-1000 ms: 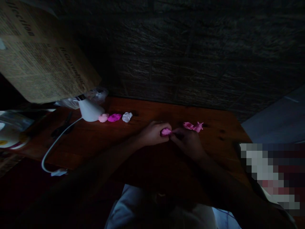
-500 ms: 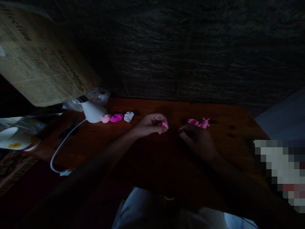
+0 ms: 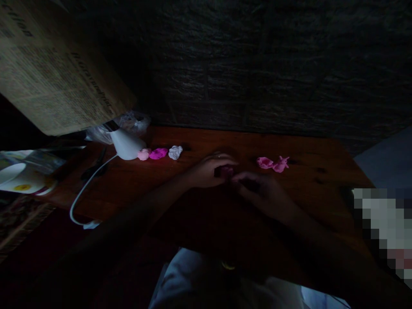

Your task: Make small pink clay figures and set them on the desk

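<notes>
A piece of pink modelling clay (image 3: pixel 226 171) lies in the curled fingers of my left hand (image 3: pixel 206 171), dim in shadow. My right hand (image 3: pixel 265 193) is closed in a pinch right beside it, fingertips at the clay's right side. What sits between those fingertips is too dark and small to make out. Just beyond my right hand, two shaped pink clay pieces lie on the wooden table: a cupped piece (image 3: pixel 265 162) and one with thin points sticking up (image 3: pixel 281 164).
Lumps of pale pink (image 3: pixel 143 154), magenta (image 3: pixel 159 153) and white clay (image 3: pixel 175 152) lie in a row at left. Beside them stands a white lamp base (image 3: pixel 127 143) with its cable (image 3: pixel 78 195). A newsprint-patterned shade (image 3: pixel 71 81) hangs above. A white cup (image 3: pixel 14 178) is far left.
My right hand has moved left to the clay in my left hand, uncovering more of the two shaped pieces. My left hand has turned over the clay, now in shadow. The view shifted slightly.
</notes>
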Motion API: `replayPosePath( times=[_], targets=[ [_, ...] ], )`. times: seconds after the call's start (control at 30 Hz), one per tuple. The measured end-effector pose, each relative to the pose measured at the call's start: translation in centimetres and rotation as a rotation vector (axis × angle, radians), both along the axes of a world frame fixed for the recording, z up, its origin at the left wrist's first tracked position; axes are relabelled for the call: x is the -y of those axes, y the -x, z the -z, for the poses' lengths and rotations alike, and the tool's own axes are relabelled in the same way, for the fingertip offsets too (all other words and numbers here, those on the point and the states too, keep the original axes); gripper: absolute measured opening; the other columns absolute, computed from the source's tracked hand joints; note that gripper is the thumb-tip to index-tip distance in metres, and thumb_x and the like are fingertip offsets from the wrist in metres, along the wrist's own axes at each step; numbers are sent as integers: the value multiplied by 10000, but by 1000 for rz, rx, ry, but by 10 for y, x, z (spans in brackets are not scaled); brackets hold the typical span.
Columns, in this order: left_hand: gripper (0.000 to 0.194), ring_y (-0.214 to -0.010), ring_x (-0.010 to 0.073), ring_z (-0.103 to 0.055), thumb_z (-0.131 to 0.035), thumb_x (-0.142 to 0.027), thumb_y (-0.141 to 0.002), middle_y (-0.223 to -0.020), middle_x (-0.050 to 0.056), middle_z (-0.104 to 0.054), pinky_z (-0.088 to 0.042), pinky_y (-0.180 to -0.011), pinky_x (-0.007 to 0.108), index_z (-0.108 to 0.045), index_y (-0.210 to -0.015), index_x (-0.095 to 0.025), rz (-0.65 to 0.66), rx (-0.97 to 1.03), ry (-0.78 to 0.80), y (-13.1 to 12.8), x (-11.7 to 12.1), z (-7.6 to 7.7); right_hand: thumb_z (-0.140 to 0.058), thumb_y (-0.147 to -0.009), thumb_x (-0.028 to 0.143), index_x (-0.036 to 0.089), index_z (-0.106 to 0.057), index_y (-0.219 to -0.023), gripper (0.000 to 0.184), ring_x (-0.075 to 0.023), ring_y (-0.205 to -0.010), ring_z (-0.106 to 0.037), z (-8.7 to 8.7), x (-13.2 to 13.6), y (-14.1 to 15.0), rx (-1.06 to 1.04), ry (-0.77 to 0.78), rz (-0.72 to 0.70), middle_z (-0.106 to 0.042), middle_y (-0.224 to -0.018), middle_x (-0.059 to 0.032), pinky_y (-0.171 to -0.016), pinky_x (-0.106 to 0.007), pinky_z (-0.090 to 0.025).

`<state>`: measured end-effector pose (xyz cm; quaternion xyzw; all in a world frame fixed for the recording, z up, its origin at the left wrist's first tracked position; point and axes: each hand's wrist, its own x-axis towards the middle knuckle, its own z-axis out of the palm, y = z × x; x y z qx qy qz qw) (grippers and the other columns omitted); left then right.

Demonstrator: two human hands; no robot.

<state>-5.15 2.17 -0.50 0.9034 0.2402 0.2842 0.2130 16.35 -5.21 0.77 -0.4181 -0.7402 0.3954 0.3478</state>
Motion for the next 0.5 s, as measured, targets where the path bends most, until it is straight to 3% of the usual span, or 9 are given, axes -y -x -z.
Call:
replayPosePath(
  times=[0.13,0.27,0.5],
  targets=[
    [287,-1051,204,-682,-651,-175,-875,-1091,108,-749,-550,-913,379,-706,-1157,-172,-70,169,-75,-3,6,-5,-714,-840,430,214,-793,-953,257,-150,-650,-630,-1,-3,1,-164,230,36,-780,-898,-43,-568,-266,-500],
    [181,-846,159,-691,-641,-204,-911,-872,72,-759,-560,-805,326,-731,-1062,-161,-73,283,-77,-7,14,-12,-815,-760,438,234,-824,-984,303,-140,-703,-618,-5,-5,1,-275,352,103,-793,-941,-42,-604,-255,-477],
    [216,-917,167,-708,-695,-229,-884,-1051,128,-737,-583,-781,297,-751,-1075,-146,57,293,-75,-11,24,-20,-911,-635,435,225,-830,-822,292,-91,-583,-500,-6,-4,2,-438,553,104,-723,-726,-10,-540,-233,-355]
  ],
)
